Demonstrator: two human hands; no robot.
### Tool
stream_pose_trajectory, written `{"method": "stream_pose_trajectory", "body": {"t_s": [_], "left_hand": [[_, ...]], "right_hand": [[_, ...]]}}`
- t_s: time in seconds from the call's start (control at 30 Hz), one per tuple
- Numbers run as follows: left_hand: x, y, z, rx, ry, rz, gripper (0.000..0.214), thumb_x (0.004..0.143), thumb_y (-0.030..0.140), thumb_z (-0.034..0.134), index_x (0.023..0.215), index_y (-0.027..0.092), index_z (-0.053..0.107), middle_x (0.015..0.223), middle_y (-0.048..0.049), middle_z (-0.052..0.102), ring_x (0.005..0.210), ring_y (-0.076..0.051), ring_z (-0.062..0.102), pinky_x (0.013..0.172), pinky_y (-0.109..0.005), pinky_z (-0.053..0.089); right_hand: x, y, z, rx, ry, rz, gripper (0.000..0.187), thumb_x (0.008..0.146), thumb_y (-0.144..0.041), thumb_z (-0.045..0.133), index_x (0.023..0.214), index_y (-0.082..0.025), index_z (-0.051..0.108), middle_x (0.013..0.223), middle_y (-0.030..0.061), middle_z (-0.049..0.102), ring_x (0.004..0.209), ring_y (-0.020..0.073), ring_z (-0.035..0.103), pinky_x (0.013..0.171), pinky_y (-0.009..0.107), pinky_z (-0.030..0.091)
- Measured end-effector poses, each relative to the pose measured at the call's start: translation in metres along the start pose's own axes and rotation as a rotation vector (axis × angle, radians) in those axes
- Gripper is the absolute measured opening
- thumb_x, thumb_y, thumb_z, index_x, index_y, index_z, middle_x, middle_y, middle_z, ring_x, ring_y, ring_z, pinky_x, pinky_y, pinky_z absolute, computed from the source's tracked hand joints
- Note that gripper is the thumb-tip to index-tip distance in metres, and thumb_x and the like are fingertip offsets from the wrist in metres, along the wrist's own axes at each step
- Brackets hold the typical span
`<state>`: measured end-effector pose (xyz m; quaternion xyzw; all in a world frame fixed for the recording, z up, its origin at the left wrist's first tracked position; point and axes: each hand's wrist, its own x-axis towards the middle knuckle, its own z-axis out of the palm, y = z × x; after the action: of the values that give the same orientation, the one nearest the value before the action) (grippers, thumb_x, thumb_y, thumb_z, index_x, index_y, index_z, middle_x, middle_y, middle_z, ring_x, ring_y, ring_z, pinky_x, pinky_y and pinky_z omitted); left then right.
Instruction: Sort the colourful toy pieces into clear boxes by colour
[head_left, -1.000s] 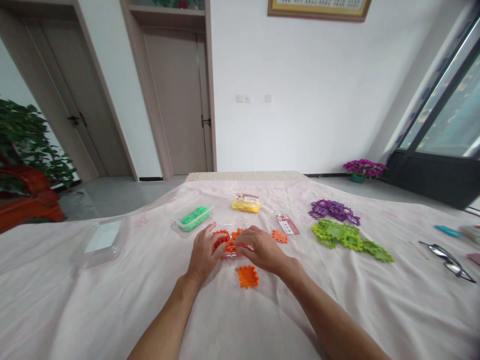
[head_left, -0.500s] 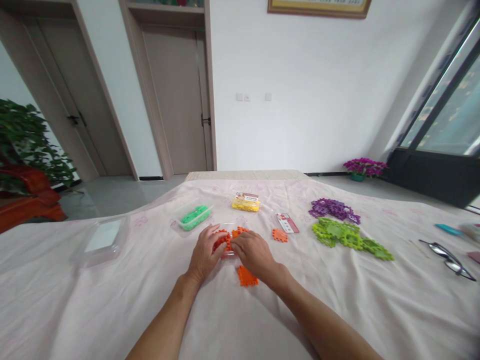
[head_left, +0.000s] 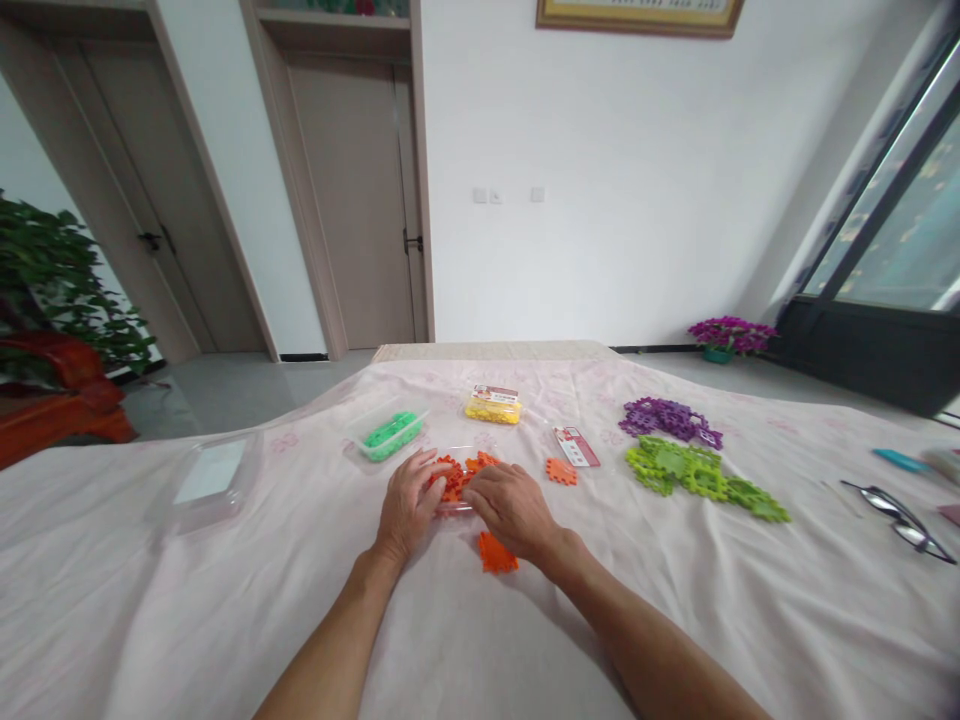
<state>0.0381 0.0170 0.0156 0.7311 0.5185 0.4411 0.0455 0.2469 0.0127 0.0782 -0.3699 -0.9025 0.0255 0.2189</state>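
Note:
A clear plastic box [head_left: 454, 509] holds a heap of orange interlocking toy pieces [head_left: 448, 484] in front of me. My left hand [head_left: 409, 500] is curled around the box's left end, its fingers and thumb bent over the pieces. From the right, my right hand [head_left: 511, 503] reaches in with fingers bent down and pressed together on the orange pieces; its fingertips are partly hidden. Just nearer to me lies a flat orange square piece [head_left: 497, 553] with notched edges. Another orange piece [head_left: 561, 471] rests to the right, beside a red-and-white printed card [head_left: 576, 447].
Beyond are a clear box of green pieces [head_left: 394, 434] and a labelled box of yellow pieces [head_left: 493, 410]. Purple pieces [head_left: 667, 418] and lime-green pieces [head_left: 701, 472] lie at right, then glasses [head_left: 898, 518]. A clear container [head_left: 212, 483] stands left on the pink cloth [head_left: 247, 590].
My left fingers have shifted slightly off the orange pieces, so more of the heap shows. My right fingers have dropped a little lower into the box. The view has moved very slightly.

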Motion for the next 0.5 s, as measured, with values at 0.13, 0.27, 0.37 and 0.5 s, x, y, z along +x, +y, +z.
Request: {"method": "stream_pose_trajectory", "body": {"t_s": [0.13, 0.27, 0.37, 0.5], "left_hand": [[0.0, 0.0, 0.0, 0.023, 0.005, 0.006, 0.028, 0.094, 0.035, 0.047, 0.099, 0.027, 0.072, 0.122, -0.0042, 0.067, 0.123, -0.024, 0.053, 0.112, -0.049, 0.035], [0.001, 0.005, -0.002, 0.083, 0.051, 0.016, 0.019, 0.092, 0.03, 0.05, 0.088, 0.025, 0.069, 0.113, -0.0032, 0.07, 0.117, -0.024, 0.056, 0.109, -0.048, 0.036], [0.001, 0.009, -0.003, 0.123, 0.091, 0.022, 0.015, 0.09, 0.027, 0.052, 0.081, 0.025, 0.065, 0.107, -0.0035, 0.071, 0.114, -0.025, 0.057, 0.107, -0.048, 0.036], [0.002, 0.015, -0.006, 0.155, 0.111, 0.011, 0.014, 0.088, 0.029, 0.056, 0.076, 0.024, 0.061, 0.1, -0.0038, 0.071, 0.109, -0.026, 0.059, 0.11, -0.05, 0.031]], "right_hand": [[0.001, 0.015, -0.001, 0.037, 0.162, 0.135, 0.038, 0.103, -0.035, 0.036, 0.095, -0.022, 0.07, 0.098, 0.0051, 0.071, 0.091, 0.0169, 0.059, 0.086, 0.03, 0.038], [0.002, 0.031, 0.002, 0.054, 0.208, 0.205, 0.03, 0.101, -0.033, 0.043, 0.105, -0.022, 0.071, 0.108, 0.0053, 0.072, 0.101, 0.019, 0.06, 0.093, 0.031, 0.04], [0.003, 0.041, 0.007, 0.061, 0.162, 0.256, 0.028, 0.098, -0.034, 0.048, 0.11, -0.022, 0.071, 0.113, 0.005, 0.072, 0.106, 0.0203, 0.059, 0.095, 0.031, 0.04], [0.007, 0.049, 0.009, 0.053, 0.078, 0.322, 0.029, 0.092, -0.036, 0.058, 0.115, -0.024, 0.071, 0.111, 0.0051, 0.072, 0.108, 0.022, 0.059, 0.093, 0.03, 0.041]]}}
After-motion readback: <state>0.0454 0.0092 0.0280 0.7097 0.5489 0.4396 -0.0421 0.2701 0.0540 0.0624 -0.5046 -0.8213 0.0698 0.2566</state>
